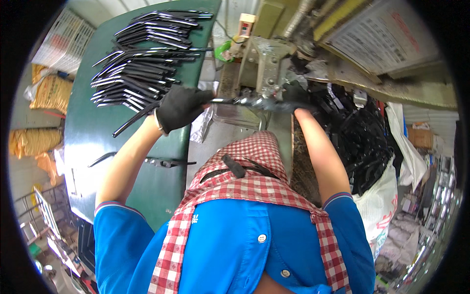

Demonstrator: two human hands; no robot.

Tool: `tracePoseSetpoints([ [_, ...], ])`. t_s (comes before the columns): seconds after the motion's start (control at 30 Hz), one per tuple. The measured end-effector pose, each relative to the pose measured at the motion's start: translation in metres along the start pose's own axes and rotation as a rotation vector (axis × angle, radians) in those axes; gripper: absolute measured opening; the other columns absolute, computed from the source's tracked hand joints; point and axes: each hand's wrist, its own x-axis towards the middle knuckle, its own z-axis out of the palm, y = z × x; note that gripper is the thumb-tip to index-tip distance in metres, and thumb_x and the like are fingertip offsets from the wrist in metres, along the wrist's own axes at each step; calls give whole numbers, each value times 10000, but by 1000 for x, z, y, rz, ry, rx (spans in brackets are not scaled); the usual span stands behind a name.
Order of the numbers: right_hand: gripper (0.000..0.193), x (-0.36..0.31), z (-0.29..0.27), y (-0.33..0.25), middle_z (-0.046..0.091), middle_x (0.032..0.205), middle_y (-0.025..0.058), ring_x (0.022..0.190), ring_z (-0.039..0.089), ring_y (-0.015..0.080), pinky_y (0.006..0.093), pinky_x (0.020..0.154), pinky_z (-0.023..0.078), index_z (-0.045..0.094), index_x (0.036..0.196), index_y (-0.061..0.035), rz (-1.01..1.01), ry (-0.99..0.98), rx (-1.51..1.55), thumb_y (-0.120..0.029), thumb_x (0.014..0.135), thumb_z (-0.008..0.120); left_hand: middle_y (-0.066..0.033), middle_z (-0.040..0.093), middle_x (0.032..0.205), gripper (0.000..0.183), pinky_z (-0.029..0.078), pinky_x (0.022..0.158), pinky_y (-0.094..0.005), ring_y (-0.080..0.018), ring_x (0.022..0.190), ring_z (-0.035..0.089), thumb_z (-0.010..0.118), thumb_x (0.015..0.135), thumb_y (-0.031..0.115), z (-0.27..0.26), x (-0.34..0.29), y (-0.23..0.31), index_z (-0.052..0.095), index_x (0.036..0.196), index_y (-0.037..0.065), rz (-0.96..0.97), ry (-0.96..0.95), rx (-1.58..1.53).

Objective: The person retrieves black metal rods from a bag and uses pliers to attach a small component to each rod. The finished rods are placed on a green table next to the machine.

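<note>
My left hand (182, 108), in a black glove, is closed around a long black bent bar (225, 101) that looks like a wiper arm. One end sticks out past the hand toward the lower left. The other end runs right, in front of the metal machine (268, 68), and is smeared by motion. There my gloved right hand (294, 93) appears closed at the bar's right part, though its fingers are blurred. Several similar black bars (142, 73) lie in rows on the green table (81, 132) beside my left hand. A single one (161, 162) lies nearer me.
To the right, a large heap of black parts (360, 132) fills a white woven sack (379, 206). A printed panel (377, 39) leans in at the upper right. Behind the machine are a small switch box (246, 24) and a green object (223, 51). Yellow sacks (51, 93) stand left.
</note>
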Motion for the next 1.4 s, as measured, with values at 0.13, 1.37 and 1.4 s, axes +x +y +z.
tracePoseSetpoints([
  [0.13, 183, 16, 8, 10, 645, 995, 197, 948, 617, 398, 468, 799, 501, 663, 908, -89, 228, -139, 18, -173, 753, 617, -95, 650, 844, 218, 486, 609, -426, -316, 752, 636, 637, 790, 154, 27, -95, -53, 663, 1006, 138, -185, 51, 7],
  [1.37, 111, -22, -153, -74, 651, 863, 83, 728, 622, 160, 262, 645, 494, 645, 935, 22, 298, -31, 1606, -24, 838, 671, -122, 535, 1215, 477, 448, 924, -428, -350, 1146, 498, 682, 724, 128, 82, -155, -133, 509, 1167, 98, -685, 209, 357],
  [1.4, 114, -20, -155, -73, 657, 850, 86, 716, 625, 157, 259, 645, 495, 651, 927, 26, 311, -43, 1562, -35, 834, 679, -122, 537, 1211, 472, 447, 922, -426, -350, 1145, 497, 682, 722, 126, 84, -156, -134, 509, 1160, 96, -692, 229, 352],
])
